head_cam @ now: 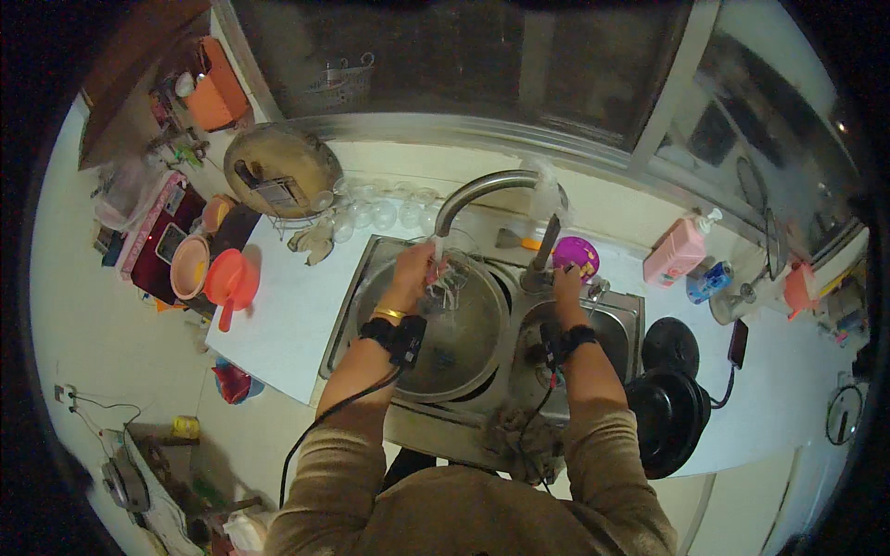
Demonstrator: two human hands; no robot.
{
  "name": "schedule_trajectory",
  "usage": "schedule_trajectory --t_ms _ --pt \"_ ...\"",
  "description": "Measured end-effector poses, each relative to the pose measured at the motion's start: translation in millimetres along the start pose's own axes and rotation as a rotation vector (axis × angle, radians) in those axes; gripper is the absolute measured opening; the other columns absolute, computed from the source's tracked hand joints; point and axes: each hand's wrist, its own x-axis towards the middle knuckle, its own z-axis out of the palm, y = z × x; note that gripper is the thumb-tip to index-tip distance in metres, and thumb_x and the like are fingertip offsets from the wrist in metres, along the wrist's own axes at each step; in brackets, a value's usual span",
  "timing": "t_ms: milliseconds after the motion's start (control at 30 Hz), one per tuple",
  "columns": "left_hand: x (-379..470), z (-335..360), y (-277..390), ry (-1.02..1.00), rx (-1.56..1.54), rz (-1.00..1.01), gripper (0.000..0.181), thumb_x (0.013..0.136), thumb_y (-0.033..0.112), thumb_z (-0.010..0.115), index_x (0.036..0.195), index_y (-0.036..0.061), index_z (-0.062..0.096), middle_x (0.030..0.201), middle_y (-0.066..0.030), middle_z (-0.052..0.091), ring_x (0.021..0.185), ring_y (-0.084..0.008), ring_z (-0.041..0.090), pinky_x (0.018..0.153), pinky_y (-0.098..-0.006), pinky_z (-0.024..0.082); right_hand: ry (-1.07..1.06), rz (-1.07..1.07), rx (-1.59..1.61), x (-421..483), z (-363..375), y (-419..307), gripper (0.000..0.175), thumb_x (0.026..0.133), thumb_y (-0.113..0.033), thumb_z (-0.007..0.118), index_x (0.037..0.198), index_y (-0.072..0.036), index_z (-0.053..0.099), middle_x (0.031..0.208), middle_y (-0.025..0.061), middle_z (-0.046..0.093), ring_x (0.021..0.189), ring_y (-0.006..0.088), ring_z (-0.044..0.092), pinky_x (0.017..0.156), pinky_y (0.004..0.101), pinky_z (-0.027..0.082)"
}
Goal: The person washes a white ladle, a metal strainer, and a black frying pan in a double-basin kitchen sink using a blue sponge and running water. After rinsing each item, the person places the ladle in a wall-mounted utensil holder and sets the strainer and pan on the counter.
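My left hand (415, 267) holds a clear glass (453, 272) under the spout of the curved metal faucet (487, 182). Water runs over the glass and fingers. Below lies a large round metal basin (459, 361) set in the left sink bowl. My right hand (568, 278) is at the faucet's base, its fingers closed around what looks like the lever; the exact contact is hard to see. Just behind it sits a purple ball-like item with yellow marks (577, 256). The smaller right sink bowl (619, 333) lies under my right wrist.
Several clear glasses (384, 214) stand behind the sink at the left. A red dipper (231, 279) sits on the left counter. Right of the sink are a pink pump bottle (676, 251), a blue can (710, 281) and a black pan (667, 420). A brown cloth (521, 441) hangs at the sink's front.
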Motion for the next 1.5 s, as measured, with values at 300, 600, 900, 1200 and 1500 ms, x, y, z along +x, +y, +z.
schedule_trajectory --t_ms 300,600,900,1200,1500 --pt "-9.7 -2.7 -28.5 0.124 -0.572 -0.086 0.021 0.086 0.028 0.058 0.078 0.0078 0.056 0.064 -0.0030 0.056 0.048 -0.0118 0.049 0.040 -0.0229 0.037 -0.198 -0.353 -0.340 4.4 0.1 -20.3 0.034 0.080 -0.020 0.055 0.102 0.004 0.048 0.093 0.0258 0.056 0.089 0.0437 0.054 0.075 0.0474 0.043" --pt "-50.1 -12.7 -1.5 -0.096 0.223 0.014 0.018 0.082 0.027 0.063 0.078 0.0096 0.060 0.070 -0.0016 0.061 0.056 -0.0064 0.050 0.049 -0.0190 0.035 -0.530 -0.095 0.306 -83.5 3.0 -41.1 0.036 0.081 -0.019 0.058 0.114 -0.006 0.052 0.102 0.0104 0.061 0.089 0.0221 0.060 0.073 0.0312 0.047" --pt "-54.1 -26.6 14.3 -0.454 0.185 -0.082 0.027 0.085 0.034 0.058 0.091 0.0068 0.059 0.084 -0.0033 0.061 0.077 -0.0134 0.058 0.072 -0.0277 0.045 -0.919 0.044 0.754 -169.5 1.8 -77.4 0.034 0.088 -0.026 0.054 0.115 -0.004 0.053 0.103 0.0080 0.060 0.090 0.0185 0.059 0.072 0.0304 0.051" --pt "-24.1 -82.4 -6.9 -0.552 -0.112 -0.078 0.035 0.088 0.039 0.051 0.092 0.0047 0.058 0.088 -0.0058 0.060 0.084 -0.0160 0.056 0.071 -0.0295 0.045 -0.773 -0.018 0.910 -195.5 -0.4 -141.0 0.019 0.086 -0.019 0.058 0.096 -0.003 0.060 0.090 0.0060 0.063 0.078 0.0155 0.061 0.068 0.0294 0.050" --pt "-47.7 -92.2 14.2 -0.604 -0.065 0.048 0.038 0.092 0.039 0.044 0.089 0.0045 0.060 0.084 -0.0077 0.063 0.076 -0.0161 0.059 0.064 -0.0307 0.047 -0.670 -0.029 0.736 -200.0 15.4 -152.5 0.013 0.078 -0.011 0.064 0.089 -0.003 0.063 0.083 0.0048 0.064 0.074 0.0125 0.061 0.069 0.0252 0.049"
